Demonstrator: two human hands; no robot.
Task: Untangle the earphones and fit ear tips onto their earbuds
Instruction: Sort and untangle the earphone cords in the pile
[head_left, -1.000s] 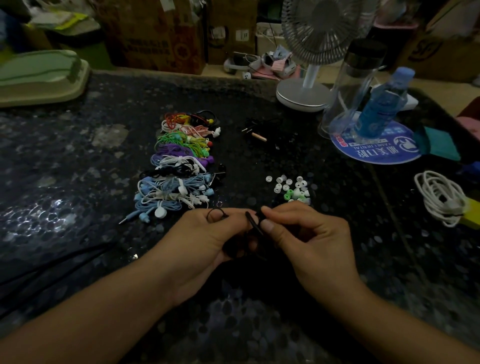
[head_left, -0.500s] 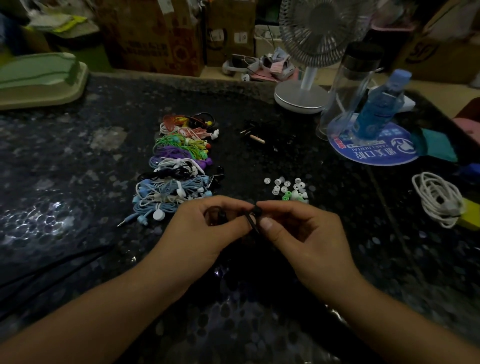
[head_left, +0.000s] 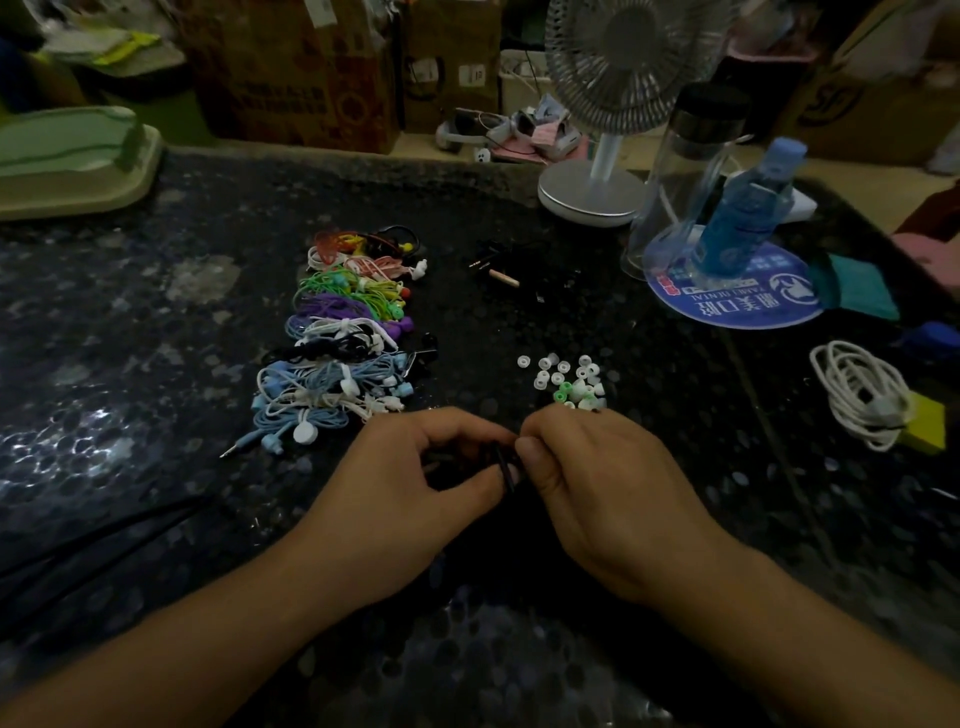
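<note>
- Centrally, the left hand (head_left: 415, 488) and right hand (head_left: 587, 483) both pinch the black earphone (head_left: 505, 464) between them.
- Ear tips (head_left: 569, 382) lie just beyond, on the worktop (head_left: 156, 322).

The bench (head_left: 156, 322) was black with pale speckles, the bundled earphones (head_left: 343, 338) ran orange, green, purple, white, black and light blue, and the ear tips (head_left: 566, 382) were white and green.

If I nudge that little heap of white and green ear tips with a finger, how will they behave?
The ear tips are tiny separate pieces lying loose, so they would probably scatter instead of sliding together. Their rounded, ring-like shapes suggest some may roll across the glossy dark tabletop. They look very light, so even a slight brush from the right hand nearby could shift them.
</note>
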